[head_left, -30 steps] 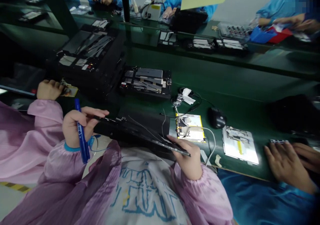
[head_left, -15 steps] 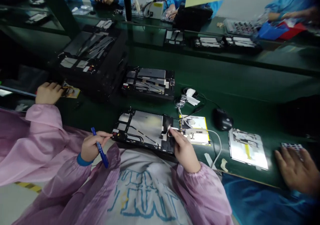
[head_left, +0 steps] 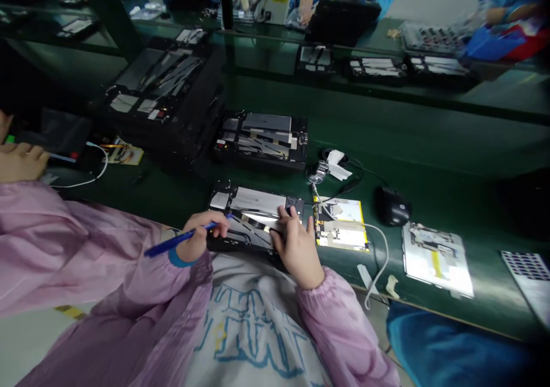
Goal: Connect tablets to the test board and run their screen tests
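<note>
An opened tablet (head_left: 262, 197) lies in front of me with its battery plates and dark flat cables showing. My left hand (head_left: 196, 235) is closed around a blue marker pen (head_left: 172, 244), at the tablet's left part. The pen slants from lower left up to the fingertips, which are over a dark flat cable. My right hand (head_left: 298, 252) rests on the tablet's right part, its fingers apart and touching the surface. Nothing shows in its grip, though its underside is hidden.
Behind is another opened tablet stack (head_left: 262, 138), with a tall stack (head_left: 163, 89) at left. Right of me are a yellow-edged panel (head_left: 344, 226), a white cable (head_left: 382, 249), a black mouse (head_left: 392, 205) and a silver panel (head_left: 438, 261). A co-worker's hand (head_left: 23, 162) is at far left.
My left hand has moved right over the tablet with the pen. My right hand has left the tablet's right end and spread over its surface. Co-workers' hands shifted left or left view.
</note>
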Demonstrator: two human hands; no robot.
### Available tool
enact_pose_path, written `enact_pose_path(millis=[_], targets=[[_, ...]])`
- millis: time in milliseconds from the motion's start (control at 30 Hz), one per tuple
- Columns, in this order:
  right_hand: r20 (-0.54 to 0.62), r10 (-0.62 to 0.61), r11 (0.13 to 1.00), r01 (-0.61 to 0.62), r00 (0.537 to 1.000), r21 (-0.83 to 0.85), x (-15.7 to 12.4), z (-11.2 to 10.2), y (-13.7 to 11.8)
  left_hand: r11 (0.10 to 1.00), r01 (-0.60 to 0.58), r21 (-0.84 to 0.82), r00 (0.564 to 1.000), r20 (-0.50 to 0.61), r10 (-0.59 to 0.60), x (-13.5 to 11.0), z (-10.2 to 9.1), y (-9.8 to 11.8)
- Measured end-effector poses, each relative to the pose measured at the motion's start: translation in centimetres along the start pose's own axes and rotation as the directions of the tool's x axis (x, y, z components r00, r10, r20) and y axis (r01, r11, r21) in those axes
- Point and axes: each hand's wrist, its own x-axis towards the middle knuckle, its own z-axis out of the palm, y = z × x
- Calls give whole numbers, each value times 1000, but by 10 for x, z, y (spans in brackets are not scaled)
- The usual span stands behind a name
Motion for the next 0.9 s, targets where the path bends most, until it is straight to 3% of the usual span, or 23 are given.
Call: enact_pose_path(millis=[67,133,200,300,433,600,733,900], targets=[[1,-77,993,77,997,90,3,-11,-7,997,-66,-50,975,207,75,14,21,9],[-2,-199,966,197,980,169,5,-23,-13,999,-5,-47,944,331,20,25,39,16],[-28,-289,938,289,957,194,8,-32,-17,993,98,-70,925,375,-65,31,52,19],[-88,-313,923,325,946,206,16,-41,-11,963,220,-155,919,363,-152,34,61,17],[-161,-198,931,236,967,277,42,-52,21,917,322,-236,930,263,-258,35,61,9],[-340,21,997,6,940,77,91,-46,82,886,442,-144,856,365,-367,36,72,-1],[-269,42,999,-41,962,7,111,-23,113,934,350,71,855,384,-350,37,84,-7],[-275,70,998,-69,959,14,112,-12,119,953,178,245,837,472,-277,39,89,-11]])
